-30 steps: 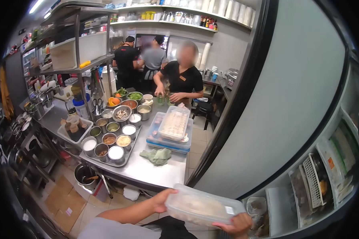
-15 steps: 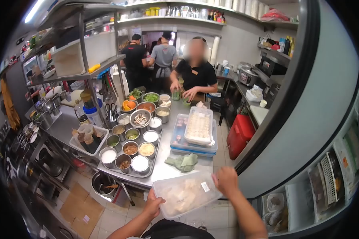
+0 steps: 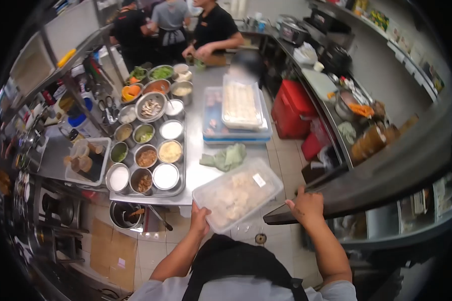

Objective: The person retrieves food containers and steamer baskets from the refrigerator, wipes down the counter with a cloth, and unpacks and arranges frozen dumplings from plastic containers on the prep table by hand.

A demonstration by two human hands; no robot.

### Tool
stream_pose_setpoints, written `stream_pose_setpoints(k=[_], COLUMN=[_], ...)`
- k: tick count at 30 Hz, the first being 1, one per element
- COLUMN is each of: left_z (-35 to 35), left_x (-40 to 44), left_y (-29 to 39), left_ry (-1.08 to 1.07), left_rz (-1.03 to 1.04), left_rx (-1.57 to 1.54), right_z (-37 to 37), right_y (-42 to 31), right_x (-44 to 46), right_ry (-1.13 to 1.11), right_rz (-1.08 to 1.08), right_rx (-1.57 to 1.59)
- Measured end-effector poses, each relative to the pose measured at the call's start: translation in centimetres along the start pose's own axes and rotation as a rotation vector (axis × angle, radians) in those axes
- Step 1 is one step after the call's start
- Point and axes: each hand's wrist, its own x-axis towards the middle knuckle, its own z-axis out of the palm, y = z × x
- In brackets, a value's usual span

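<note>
My left hand [image 3: 200,221] is closed on the near left corner of a clear plastic food container [image 3: 226,198]. Pale chunks of food show through its lid, which bears a small white label. The container tilts at the table's front edge. My right hand [image 3: 307,205] has left the container and lies on the edge of the fridge door [image 3: 346,200], thumb and forefinger apart. A crumpled green cloth [image 3: 226,157] lies on the steel table [image 3: 196,178] just beyond the container.
Stacked lidded containers [image 3: 238,113] stand farther back on the table. To the left, a tray [image 3: 178,192] carries several steel pots of ingredients. A red cooler box [image 3: 290,110] is on the floor at right. Several people work at the back, including one in a black shirt [image 3: 216,25].
My right hand has moved from beside the container's right end to the door edge. The door has swung in, now showing edge-on. My view has tilted down; the container stays in my left hand.
</note>
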Motion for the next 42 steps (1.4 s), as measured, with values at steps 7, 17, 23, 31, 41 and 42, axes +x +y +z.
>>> stream_pose_setpoints(k=[7,17,23,31,41,42], left_z=[1.8,5.0,4.7,4.5,7.4,8.1], left_x=[2.3,4.0,4.8,5.0,4.9,5.1], left_y=[-2.7,-6.8,-8.3,-8.8,-9.1,-8.9], left_ry=[0.154,0.495,0.745,0.929,1.087,1.11], left_rz=[0.015,0.237,0.391,0.498,0.504,0.483], left_rx=[0.104,0.423,0.599,0.754,0.846,0.833], right_z=[10.0,21.3,26.9,40.6,39.1,36.0], right_y=[7.9,22.1,32.4,45.8,39.9,36.4], right_x=[-10.3,-20.5,-24.4,-29.3,-12.9,-7.1], right_ry=[-0.16,-0.378,-0.349,0.024,-0.118,-0.119], right_rz=[0.347,0.884,0.919,0.786,0.599,0.515], right_rx=[0.326,0.438,0.571,0.455,0.849,0.901])
